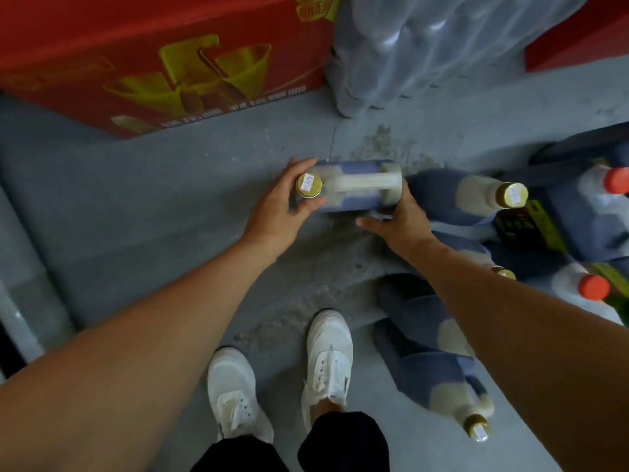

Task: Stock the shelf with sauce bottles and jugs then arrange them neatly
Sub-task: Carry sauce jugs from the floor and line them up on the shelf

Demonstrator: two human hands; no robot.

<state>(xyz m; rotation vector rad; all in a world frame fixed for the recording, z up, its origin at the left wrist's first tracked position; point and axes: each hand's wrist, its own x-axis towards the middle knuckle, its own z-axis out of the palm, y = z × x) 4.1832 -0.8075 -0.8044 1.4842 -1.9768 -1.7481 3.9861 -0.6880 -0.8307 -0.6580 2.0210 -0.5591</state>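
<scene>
1. A blue-labelled jug [354,185] with a white handle is held between both hands above the grey floor [170,206], ahead of the person's white shoes [330,356].
2. The jug lies on its side: its long axis runs left to right across the view, with the gold cap [308,185] pointing left and its base to the right. The handle faces up toward the camera.
3. The left hand [279,209] wraps the neck end, fingers curled over the far side and thumb under the cap, gripping it.
4. The right hand [398,219] holds the base end, thumb stretched along the near side; its other fingers are hidden behind the jug, so how they lie there cannot be told.
5. To the right, more jugs of the same kind lie on the floor: one [463,195] just beside the held jug's base, its gold cap pointing right, and another [439,376] near the right shoe, cap pointing toward the bottom of the view.
6. Further right are jugs with red caps [594,287].
7. A red carton [153,63] and a shrink-wrapped pack of bottles [425,46] sit on the floor beyond the hands.
</scene>
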